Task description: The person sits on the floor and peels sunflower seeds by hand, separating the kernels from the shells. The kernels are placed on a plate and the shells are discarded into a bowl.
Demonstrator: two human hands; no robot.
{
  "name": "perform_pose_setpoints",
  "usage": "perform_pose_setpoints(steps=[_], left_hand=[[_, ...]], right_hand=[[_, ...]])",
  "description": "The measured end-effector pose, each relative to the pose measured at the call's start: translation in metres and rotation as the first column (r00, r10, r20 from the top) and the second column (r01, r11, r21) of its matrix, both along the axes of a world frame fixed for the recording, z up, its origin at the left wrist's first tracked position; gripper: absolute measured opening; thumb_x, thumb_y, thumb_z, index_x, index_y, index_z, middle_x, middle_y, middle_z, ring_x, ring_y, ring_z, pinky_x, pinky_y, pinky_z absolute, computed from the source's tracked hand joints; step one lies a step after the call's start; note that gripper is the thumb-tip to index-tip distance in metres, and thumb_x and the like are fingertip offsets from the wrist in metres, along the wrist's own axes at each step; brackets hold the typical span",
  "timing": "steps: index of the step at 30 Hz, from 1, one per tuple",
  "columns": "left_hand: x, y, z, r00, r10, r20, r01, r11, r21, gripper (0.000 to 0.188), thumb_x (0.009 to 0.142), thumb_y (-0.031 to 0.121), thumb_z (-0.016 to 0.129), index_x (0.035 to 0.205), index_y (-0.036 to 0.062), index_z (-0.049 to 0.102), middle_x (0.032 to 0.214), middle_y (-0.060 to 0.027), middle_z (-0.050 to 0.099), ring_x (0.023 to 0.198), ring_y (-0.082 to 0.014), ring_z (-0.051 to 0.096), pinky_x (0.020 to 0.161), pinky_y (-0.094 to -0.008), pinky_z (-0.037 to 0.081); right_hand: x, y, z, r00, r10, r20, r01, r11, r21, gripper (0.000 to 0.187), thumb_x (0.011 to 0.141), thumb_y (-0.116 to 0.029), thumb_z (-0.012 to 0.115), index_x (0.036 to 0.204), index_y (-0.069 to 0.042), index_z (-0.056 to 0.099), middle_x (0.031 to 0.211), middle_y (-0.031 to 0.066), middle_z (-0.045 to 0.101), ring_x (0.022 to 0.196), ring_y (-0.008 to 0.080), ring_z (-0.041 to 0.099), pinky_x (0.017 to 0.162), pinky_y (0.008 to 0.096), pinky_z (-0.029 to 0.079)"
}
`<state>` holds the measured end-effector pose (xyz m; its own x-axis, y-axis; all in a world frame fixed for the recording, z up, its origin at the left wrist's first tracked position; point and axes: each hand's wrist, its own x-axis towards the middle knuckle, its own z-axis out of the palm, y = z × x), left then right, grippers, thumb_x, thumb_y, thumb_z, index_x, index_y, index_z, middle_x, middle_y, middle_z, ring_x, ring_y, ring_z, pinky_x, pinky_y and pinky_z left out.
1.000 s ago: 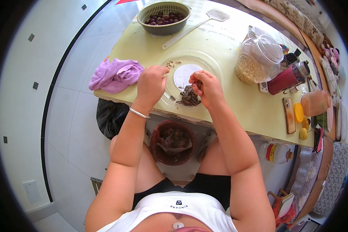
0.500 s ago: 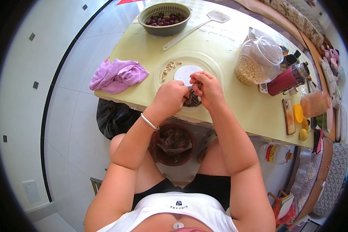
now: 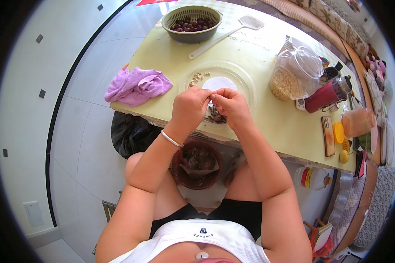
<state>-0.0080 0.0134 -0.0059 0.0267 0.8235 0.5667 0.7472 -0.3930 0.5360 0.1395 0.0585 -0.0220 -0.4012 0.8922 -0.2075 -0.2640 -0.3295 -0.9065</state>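
My left hand (image 3: 189, 107) and my right hand (image 3: 233, 106) meet at the fingertips over a clear round plate (image 3: 251, 85). Both are closed in a pinch, and whatever small thing sits between the fingers is hidden. Just beneath them on the plate lies a pile of dark, slim seeds or hulls (image 3: 216, 116), partly covered by my right hand. Small pale kernels (image 3: 196, 79) are scattered along the plate's far left side. A white round patch (image 3: 219, 83) shows in the plate's middle, beyond my fingers.
A colander of dark round fruit (image 3: 163, 24), a white spatula (image 3: 217, 44) and a purple cloth (image 3: 138, 87) lie around the plate. Rightward stand a tub of pale pieces (image 3: 285, 83), a dark red bottle (image 3: 327, 95) and a phone (image 3: 328, 136). A bin (image 3: 197, 182) stands between my knees.
My hands have come together at the fingertips; my right hand has turned and lowered slightly toward the left one. The whole view has shifted slightly.
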Motion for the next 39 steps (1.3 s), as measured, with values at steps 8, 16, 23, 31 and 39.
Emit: perform_pose_setpoints(steps=[8, 16, 23, 31, 39], left_hand=[[0.005, -0.002, -0.004, 0.994, 0.001, -0.105, 0.009, 0.995, 0.100, 0.004, 0.074, 0.003, 0.063, 0.078, 0.0040, 0.062, 0.068, -0.0115, 0.057, 0.064, -0.0309, 0.059, 0.054, -0.0398, 0.048], [0.004, -0.004, -0.001, 0.999, 0.005, -0.034, 0.000, 0.989, 0.145, 0.007, 0.073, 0.001, 0.061, 0.079, 0.0041, 0.062, 0.067, -0.0123, 0.058, 0.063, -0.0312, 0.059, 0.054, -0.0402, 0.048], [-0.001, -0.005, -0.001, 0.992, -0.036, -0.121, 0.048, 0.994, 0.097, 0.004, 0.074, 0.002, 0.059, 0.077, 0.0031, 0.060, 0.066, -0.0123, 0.057, 0.062, -0.0308, 0.059, 0.054, -0.0400, 0.048], [0.005, -0.012, -0.001, 0.992, 0.023, -0.125, -0.019, 0.999, 0.034, 0.020, 0.069, -0.002, 0.065, 0.089, 0.0017, 0.066, 0.074, -0.0137, 0.063, 0.067, -0.0313, 0.062, 0.057, -0.0388, 0.050], [0.005, -0.012, -0.004, 0.997, 0.032, -0.074, -0.027, 0.998, 0.064, 0.020, 0.070, -0.004, 0.064, 0.090, 0.0002, 0.068, 0.077, -0.0149, 0.064, 0.067, -0.0299, 0.063, 0.058, -0.0362, 0.051]], right_hand=[[-0.010, -0.009, -0.002, 0.944, -0.187, 0.270, 0.090, 0.938, 0.336, 0.010, 0.080, -0.007, 0.064, 0.078, 0.002, 0.062, 0.066, 0.0023, 0.060, 0.058, 0.0050, 0.049, 0.051, 0.0221, 0.039], [-0.015, -0.015, 0.004, 0.927, -0.226, 0.300, 0.085, 0.904, 0.419, 0.009, 0.080, -0.006, 0.062, 0.078, 0.002, 0.061, 0.064, 0.0007, 0.058, 0.058, 0.0049, 0.047, 0.052, 0.0233, 0.039], [-0.009, -0.013, -0.001, 0.964, -0.113, 0.242, 0.031, 0.947, 0.319, 0.010, 0.082, -0.008, 0.063, 0.077, 0.001, 0.061, 0.065, -0.0014, 0.058, 0.058, 0.0034, 0.046, 0.050, 0.0214, 0.037], [-0.016, -0.018, 0.004, 0.918, -0.234, 0.320, 0.062, 0.881, 0.469, 0.013, 0.078, -0.007, 0.065, 0.072, 0.000, 0.056, 0.060, 0.0005, 0.055, 0.055, 0.0050, 0.044, 0.048, 0.0231, 0.036], [-0.017, -0.015, 0.000, 0.918, -0.230, 0.322, 0.062, 0.887, 0.457, 0.011, 0.079, -0.009, 0.064, 0.074, 0.000, 0.059, 0.061, 0.0000, 0.054, 0.055, 0.0054, 0.044, 0.049, 0.0223, 0.036]])
